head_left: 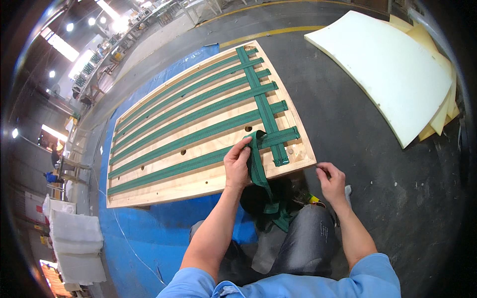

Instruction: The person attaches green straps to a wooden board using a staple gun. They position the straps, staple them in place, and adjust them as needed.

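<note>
A pale wooden frame lies in front of me. Several green webbing straps run lengthwise over it, and one cross strap weaves through them near the right end. My left hand is closed on a loose webbing strap, pinched between thumb and fingers above the near edge. Its free length hangs over that edge toward my legs. Just off the frame's near right corner, my right hand has its fingers curled in, thumb against forefinger. Whatever they may hold is too small or hidden to make out.
Blue plastic sheeting covers the floor under and left of the frame. White and yellow foam sheets are stacked at the right. White folded padding stands at the left. Workbenches line the far left.
</note>
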The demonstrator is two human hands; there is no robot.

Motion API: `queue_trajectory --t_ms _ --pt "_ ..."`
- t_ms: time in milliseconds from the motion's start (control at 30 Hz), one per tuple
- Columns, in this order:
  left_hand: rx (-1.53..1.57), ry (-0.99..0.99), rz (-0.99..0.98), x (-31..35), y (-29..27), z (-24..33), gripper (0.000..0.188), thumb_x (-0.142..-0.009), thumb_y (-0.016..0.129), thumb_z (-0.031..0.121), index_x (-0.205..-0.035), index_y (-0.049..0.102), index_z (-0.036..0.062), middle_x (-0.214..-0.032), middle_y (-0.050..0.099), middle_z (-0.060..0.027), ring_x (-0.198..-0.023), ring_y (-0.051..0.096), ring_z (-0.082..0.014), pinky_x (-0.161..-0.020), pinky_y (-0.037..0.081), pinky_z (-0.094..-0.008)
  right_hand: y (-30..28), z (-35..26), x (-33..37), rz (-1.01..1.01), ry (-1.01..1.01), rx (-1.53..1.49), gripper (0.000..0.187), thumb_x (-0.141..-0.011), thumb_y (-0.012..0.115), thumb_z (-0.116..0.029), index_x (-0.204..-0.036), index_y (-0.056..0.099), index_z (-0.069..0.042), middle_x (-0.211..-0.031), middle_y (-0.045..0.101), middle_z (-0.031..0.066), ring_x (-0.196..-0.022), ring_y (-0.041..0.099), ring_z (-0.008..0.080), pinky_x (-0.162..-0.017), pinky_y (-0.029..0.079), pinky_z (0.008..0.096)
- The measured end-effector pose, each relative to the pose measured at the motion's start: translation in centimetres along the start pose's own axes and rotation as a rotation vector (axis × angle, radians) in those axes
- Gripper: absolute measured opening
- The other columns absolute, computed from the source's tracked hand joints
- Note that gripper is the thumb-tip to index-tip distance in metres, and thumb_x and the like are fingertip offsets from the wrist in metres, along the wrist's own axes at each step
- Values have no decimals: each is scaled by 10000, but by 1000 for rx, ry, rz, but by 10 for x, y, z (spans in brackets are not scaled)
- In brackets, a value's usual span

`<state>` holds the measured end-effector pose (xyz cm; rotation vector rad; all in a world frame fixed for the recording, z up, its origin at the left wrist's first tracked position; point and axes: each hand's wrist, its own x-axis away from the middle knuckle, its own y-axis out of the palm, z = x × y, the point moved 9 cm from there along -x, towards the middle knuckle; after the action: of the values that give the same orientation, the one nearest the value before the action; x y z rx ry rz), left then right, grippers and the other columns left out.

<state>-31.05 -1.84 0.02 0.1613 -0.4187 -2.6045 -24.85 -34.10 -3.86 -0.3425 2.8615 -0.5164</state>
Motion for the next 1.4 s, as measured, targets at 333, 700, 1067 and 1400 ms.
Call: queue_trajectory --t_ms 333,700,1067,1400 --pt "293 -108 -157 -8 11 -1 312 -1039 541 -17 -1334 641 -23 -1144 728 -158 -1028 743 -256 -860 632 -352 124 -152 -22 -151 -219 368 275 -860 786 -192 -1065 726 -20 -977 738 156 -807 706 265 -741 554 356" --pt "436 -193 -200 -16 8 -16 290 -1032 572 -9 -1311 651 -22 -1171 718 -149 -952 754 -257 -842 634 -348 168 -121 67 -226 469 -521 253 -983 689 -26 -1215 594 7 -1002 691 18 -904 664 91 -801 540 269" --pt "286 -160 -210 -12 7 -5 278 -1042 551 -4 -1292 671 -26 -1144 723 -125 -978 739 -214 -846 599 -302 162 -111 230 -999 1095 -144 258 -944 776 -174 -1117 745 15 -1014 770 56 -924 706 157 -865 550 331" --pt "534 -204 -126 -15 0 4 272 -1047 522 -21 -1288 649 -11 -1174 700 -156 -951 739 -285 -851 625 -381 129 -59 155 -365 624 125 288 -912 794 -120 -1160 711 0 -997 710 32 -937 635 139 -836 523 342"
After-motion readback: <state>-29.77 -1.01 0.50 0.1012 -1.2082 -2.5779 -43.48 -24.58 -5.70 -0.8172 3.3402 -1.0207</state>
